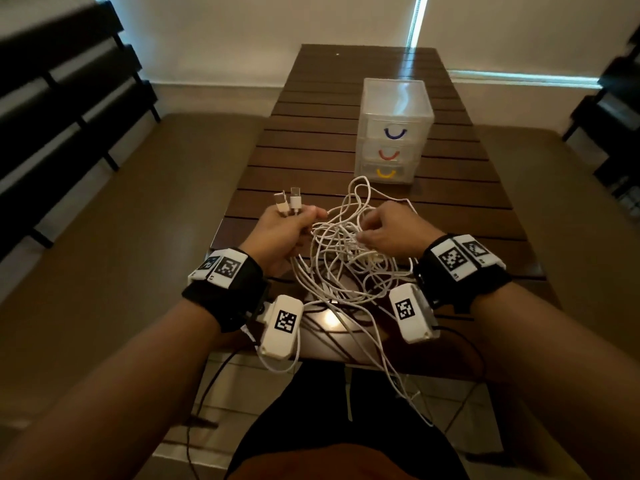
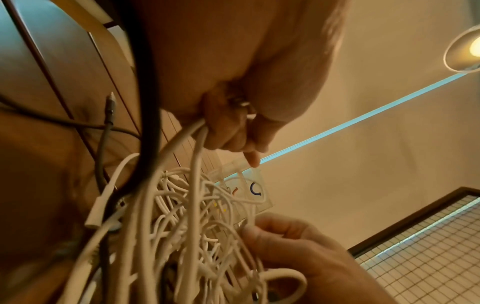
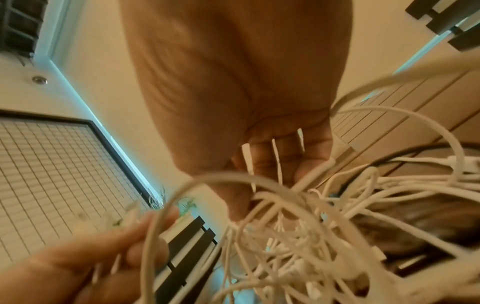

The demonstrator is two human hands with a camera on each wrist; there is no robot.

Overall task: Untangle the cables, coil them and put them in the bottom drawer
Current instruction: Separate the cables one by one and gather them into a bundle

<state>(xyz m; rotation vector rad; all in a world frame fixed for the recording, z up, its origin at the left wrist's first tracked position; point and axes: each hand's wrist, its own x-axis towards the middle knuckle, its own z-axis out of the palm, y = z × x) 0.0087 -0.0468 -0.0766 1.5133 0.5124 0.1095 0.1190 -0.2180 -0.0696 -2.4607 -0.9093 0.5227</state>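
A tangle of white cables (image 1: pixel 346 247) hangs between my two hands above the near end of the wooden slatted table (image 1: pixel 311 143). My left hand (image 1: pixel 287 226) grips two cable ends, and their white plugs (image 1: pixel 289 200) stick up out of the fist. My right hand (image 1: pixel 381 226) has its fingers curled into the tangle, holding several strands (image 3: pixel 275 156). In the left wrist view the cables (image 2: pixel 192 216) run down from my closed left hand (image 2: pixel 233 123). The clear three-drawer unit (image 1: pixel 393 129) stands beyond, with a yellow handle on its bottom drawer (image 1: pixel 385 173), which is closed.
Loose cable loops (image 1: pixel 391 368) hang over the table's near edge toward my lap. The upper drawers carry a blue handle (image 1: pixel 394 133) and a red handle (image 1: pixel 388 155). Dark slatted benches (image 1: pixel 62 98) stand at the left and right of the room.
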